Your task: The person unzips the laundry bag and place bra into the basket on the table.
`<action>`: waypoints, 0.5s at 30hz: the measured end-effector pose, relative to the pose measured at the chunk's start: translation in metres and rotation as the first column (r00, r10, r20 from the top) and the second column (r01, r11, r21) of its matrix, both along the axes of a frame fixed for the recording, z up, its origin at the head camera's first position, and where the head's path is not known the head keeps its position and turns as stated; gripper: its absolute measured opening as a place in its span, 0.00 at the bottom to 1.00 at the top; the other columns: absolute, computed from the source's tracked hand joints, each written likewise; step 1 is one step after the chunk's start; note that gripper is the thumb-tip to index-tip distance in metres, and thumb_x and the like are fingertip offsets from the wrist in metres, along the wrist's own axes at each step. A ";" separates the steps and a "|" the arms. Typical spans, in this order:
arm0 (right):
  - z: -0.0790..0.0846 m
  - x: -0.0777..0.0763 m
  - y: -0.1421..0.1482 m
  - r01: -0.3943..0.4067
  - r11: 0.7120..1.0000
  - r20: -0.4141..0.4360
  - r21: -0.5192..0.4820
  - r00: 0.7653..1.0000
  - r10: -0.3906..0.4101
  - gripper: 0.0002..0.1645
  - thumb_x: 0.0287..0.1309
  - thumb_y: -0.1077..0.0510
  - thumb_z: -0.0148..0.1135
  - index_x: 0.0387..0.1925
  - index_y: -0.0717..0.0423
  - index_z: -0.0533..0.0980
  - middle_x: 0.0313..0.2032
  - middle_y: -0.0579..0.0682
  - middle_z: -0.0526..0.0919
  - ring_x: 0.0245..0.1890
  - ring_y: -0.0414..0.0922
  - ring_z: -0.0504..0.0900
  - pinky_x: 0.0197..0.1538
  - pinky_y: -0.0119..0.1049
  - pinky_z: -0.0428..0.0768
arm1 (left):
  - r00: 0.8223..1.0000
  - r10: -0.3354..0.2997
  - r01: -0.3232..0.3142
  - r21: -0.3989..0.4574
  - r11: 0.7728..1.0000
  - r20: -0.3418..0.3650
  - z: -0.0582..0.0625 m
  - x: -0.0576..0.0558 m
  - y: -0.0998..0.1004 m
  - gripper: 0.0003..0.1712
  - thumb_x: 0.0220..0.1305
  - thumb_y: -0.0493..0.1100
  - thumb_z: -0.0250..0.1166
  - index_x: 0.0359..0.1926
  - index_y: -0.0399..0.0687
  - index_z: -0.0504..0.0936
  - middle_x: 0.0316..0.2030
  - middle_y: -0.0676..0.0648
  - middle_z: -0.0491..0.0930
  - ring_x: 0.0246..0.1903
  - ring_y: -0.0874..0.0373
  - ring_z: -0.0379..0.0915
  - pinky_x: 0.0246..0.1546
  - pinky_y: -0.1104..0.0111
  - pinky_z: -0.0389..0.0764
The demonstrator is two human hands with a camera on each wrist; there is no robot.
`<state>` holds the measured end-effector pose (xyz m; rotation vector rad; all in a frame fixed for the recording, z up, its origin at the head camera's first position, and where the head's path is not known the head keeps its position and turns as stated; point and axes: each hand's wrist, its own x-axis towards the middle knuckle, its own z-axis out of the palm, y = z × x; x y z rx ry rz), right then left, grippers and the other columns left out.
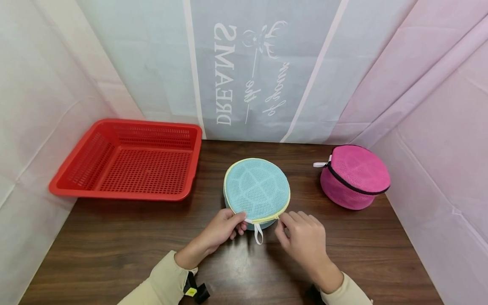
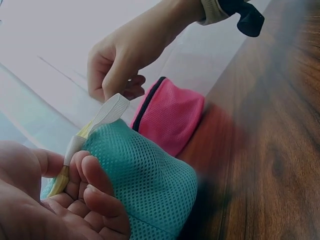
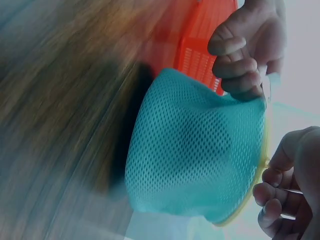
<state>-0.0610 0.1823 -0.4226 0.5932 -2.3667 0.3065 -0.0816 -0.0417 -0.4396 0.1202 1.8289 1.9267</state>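
A round blue mesh laundry bag (image 1: 257,188) with yellow zipper trim stands on the table before me. My left hand (image 1: 225,228) pinches its near rim between thumb and fingers, beside a white loop tab (image 1: 258,234). At the rim's near right, my right hand (image 1: 305,239) pinches the small zipper pull, as the right wrist view shows at the yellow trim (image 3: 263,162). Through the mesh side (image 3: 190,145) a darker patch shows; I cannot tell what it is.
A red plastic basket (image 1: 183,197) with slotted walls stands at the back left. To the right is a pink mesh bag (image 1: 358,169) with black zipper trim and a white tab. Pale curtains (image 1: 263,84) enclose the wooden table (image 1: 114,241) at the back and sides.
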 end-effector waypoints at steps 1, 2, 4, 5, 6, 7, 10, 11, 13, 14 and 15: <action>0.000 0.000 0.002 0.006 1.000 0.001 0.001 1.000 -0.006 0.10 0.42 0.57 0.49 0.11 0.45 0.64 0.13 0.37 0.55 0.14 0.37 0.54 0.18 0.29 0.50 | 1.000 -0.001 0.001 -0.002 1.000 0.001 0.000 0.000 0.000 0.20 0.69 0.45 0.53 0.32 0.29 0.77 0.20 0.51 0.74 0.21 0.63 0.69 0.16 0.76 0.66; 0.000 -0.001 0.003 0.010 1.000 0.004 0.001 1.000 -0.010 0.10 0.42 0.58 0.49 0.11 0.45 0.63 0.13 0.37 0.55 0.14 0.37 0.54 0.19 0.29 0.50 | 1.000 -0.002 0.002 -0.005 1.000 0.002 0.000 0.000 0.000 0.19 0.69 0.44 0.53 0.32 0.29 0.77 0.20 0.51 0.74 0.21 0.63 0.69 0.16 0.77 0.66; 0.000 -0.002 0.006 0.019 1.000 -0.001 -0.003 1.000 -0.019 0.10 0.41 0.58 0.49 0.11 0.45 0.63 0.13 0.37 0.55 0.14 0.38 0.54 0.19 0.30 0.50 | 1.000 -0.007 0.007 -0.007 1.000 0.004 -0.001 0.000 -0.001 0.20 0.68 0.44 0.53 0.32 0.28 0.77 0.20 0.51 0.74 0.21 0.62 0.69 0.17 0.77 0.66; 0.000 -0.002 0.007 0.022 1.000 -0.005 -0.005 1.000 -0.022 0.10 0.41 0.58 0.49 0.11 0.45 0.63 0.13 0.37 0.55 0.14 0.38 0.54 0.19 0.30 0.50 | 1.000 -0.008 0.008 -0.008 1.000 0.006 -0.001 -0.001 -0.001 0.19 0.69 0.44 0.53 0.31 0.29 0.77 0.20 0.51 0.74 0.21 0.62 0.69 0.17 0.77 0.66; 0.000 -0.003 0.008 0.025 1.000 -0.009 -0.007 1.000 -0.025 0.10 0.41 0.58 0.48 0.11 0.45 0.63 0.13 0.37 0.55 0.14 0.38 0.54 0.19 0.30 0.50 | 1.000 -0.009 0.009 -0.010 1.000 0.007 -0.002 -0.001 -0.001 0.20 0.69 0.44 0.53 0.31 0.29 0.77 0.20 0.51 0.75 0.21 0.62 0.69 0.17 0.77 0.66; 0.001 -0.003 0.009 0.026 1.000 -0.012 -0.011 1.000 -0.026 0.10 0.42 0.58 0.48 0.11 0.46 0.63 0.13 0.37 0.55 0.14 0.38 0.54 0.19 0.30 0.50 | 1.000 -0.011 0.011 -0.011 1.000 0.008 -0.002 -0.001 -0.001 0.20 0.69 0.44 0.53 0.31 0.28 0.77 0.20 0.51 0.75 0.21 0.62 0.69 0.17 0.77 0.66; 0.001 -0.006 0.012 0.029 0.999 -0.015 -0.020 0.999 -0.029 0.11 0.43 0.58 0.48 0.11 0.46 0.64 0.13 0.37 0.55 0.14 0.37 0.54 0.18 0.30 0.50 | 1.000 -0.014 0.014 -0.011 1.000 0.007 -0.002 -0.001 -0.002 0.20 0.69 0.44 0.52 0.31 0.28 0.77 0.20 0.51 0.75 0.21 0.62 0.69 0.17 0.77 0.66; 0.002 -0.007 0.013 0.031 0.999 -0.014 -0.023 0.999 -0.031 0.11 0.43 0.58 0.48 0.11 0.46 0.64 0.13 0.37 0.55 0.14 0.37 0.54 0.18 0.30 0.50 | 1.000 -0.014 0.014 -0.011 1.000 0.006 -0.002 -0.001 -0.002 0.20 0.69 0.44 0.52 0.31 0.28 0.77 0.20 0.51 0.75 0.21 0.61 0.69 0.17 0.77 0.66; 0.002 -0.009 0.016 0.039 0.999 -0.011 -0.024 0.999 -0.040 0.11 0.44 0.58 0.49 0.11 0.46 0.64 0.13 0.37 0.55 0.14 0.37 0.54 0.18 0.30 0.51 | 1.000 -0.018 0.018 -0.012 1.000 0.002 -0.003 -0.002 -0.002 0.21 0.69 0.44 0.52 0.31 0.28 0.77 0.20 0.51 0.75 0.21 0.61 0.69 0.17 0.77 0.66; 0.002 -0.010 0.017 0.047 0.999 -0.008 -0.022 0.999 -0.047 0.12 0.45 0.58 0.48 0.11 0.46 0.64 0.13 0.36 0.55 0.14 0.37 0.54 0.18 0.30 0.51 | 1.000 -0.020 0.020 -0.014 1.000 0.001 -0.003 -0.002 -0.002 0.21 0.69 0.44 0.52 0.31 0.28 0.77 0.20 0.51 0.75 0.22 0.61 0.69 0.17 0.77 0.66; 0.002 -0.011 0.019 0.056 0.998 -0.005 -0.017 0.998 -0.056 0.12 0.45 0.58 0.48 0.11 0.46 0.64 0.13 0.36 0.55 0.14 0.37 0.54 0.18 0.30 0.51 | 1.000 -0.022 0.022 -0.016 1.000 0.001 -0.002 -0.002 -0.003 0.20 0.69 0.44 0.52 0.30 0.28 0.77 0.20 0.51 0.75 0.22 0.61 0.69 0.17 0.77 0.66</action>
